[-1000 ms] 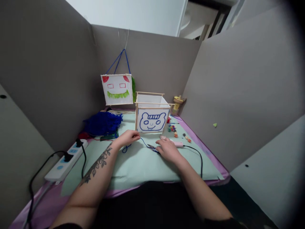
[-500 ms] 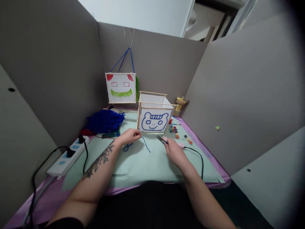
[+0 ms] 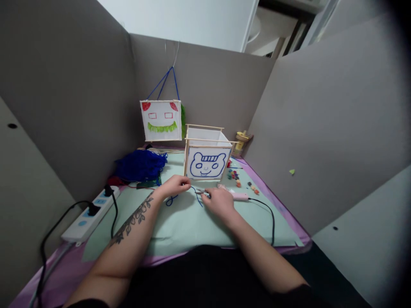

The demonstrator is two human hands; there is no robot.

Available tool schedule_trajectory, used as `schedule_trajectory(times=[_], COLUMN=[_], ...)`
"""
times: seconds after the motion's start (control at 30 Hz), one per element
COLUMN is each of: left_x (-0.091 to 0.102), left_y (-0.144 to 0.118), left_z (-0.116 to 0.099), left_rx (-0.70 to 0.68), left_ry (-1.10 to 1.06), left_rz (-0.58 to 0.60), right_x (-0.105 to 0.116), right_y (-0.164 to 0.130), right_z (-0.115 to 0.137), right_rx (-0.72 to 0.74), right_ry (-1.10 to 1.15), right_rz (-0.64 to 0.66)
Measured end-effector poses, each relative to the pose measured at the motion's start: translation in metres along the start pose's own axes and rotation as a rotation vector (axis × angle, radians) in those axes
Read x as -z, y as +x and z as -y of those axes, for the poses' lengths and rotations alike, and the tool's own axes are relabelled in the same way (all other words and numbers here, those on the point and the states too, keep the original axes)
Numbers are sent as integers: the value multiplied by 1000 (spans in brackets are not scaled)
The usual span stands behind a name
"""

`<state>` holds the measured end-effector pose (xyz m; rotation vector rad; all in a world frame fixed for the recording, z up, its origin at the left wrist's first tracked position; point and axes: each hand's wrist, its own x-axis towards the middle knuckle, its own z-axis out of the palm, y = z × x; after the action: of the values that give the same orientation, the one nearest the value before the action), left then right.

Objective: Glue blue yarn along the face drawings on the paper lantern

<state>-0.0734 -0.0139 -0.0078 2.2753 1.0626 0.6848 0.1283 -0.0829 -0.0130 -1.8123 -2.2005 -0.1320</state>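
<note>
My left hand [image 3: 175,186] pinches a strand of blue yarn [image 3: 196,195] just in front of the box lantern [image 3: 207,153], a stick frame with a blue bear face drawn on its paper front. My right hand [image 3: 220,201] holds small thread snips [image 3: 203,193], whose blades point left at the yarn. The loose yarn end curls on the green mat [image 3: 192,222] under my left hand. A pink corded tool [image 3: 237,196] lies on the mat beside my right hand.
A second lantern [image 3: 161,120] with a red and green face hangs on the back partition. A blue yarn pile [image 3: 139,164] sits at the left, a white power strip [image 3: 91,207] nearer me. Small coloured beads [image 3: 237,177] lie at the right. Grey partitions enclose the desk.
My right hand moved left with the snips, bringing the blades down to the yarn near my left hand. My left hand stayed put on the yarn.
</note>
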Motion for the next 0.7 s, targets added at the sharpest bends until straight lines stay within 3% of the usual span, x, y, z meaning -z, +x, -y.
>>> schedule_trajectory(times=[0.17, 0.23, 0.4, 0.57, 0.7], left_x=[1, 7, 22, 3, -22], left_y=[0, -1, -4, 12, 29], left_z=[1, 5, 26, 35, 34], left_rx=[-6, 77, 452, 325, 371], left_ry=[33, 119, 541, 422, 424], left_rz=[26, -5, -427, -342, -321], right_x=[-2, 0, 6, 2, -19], right_y=[12, 9, -16, -10, 17], right_z=[11, 9, -10, -8, 15], right_rx=[-67, -100, 49, 153, 162], right_ry=[-17, -6, 141, 207, 133], right_rz=[97, 141, 232, 180, 176])
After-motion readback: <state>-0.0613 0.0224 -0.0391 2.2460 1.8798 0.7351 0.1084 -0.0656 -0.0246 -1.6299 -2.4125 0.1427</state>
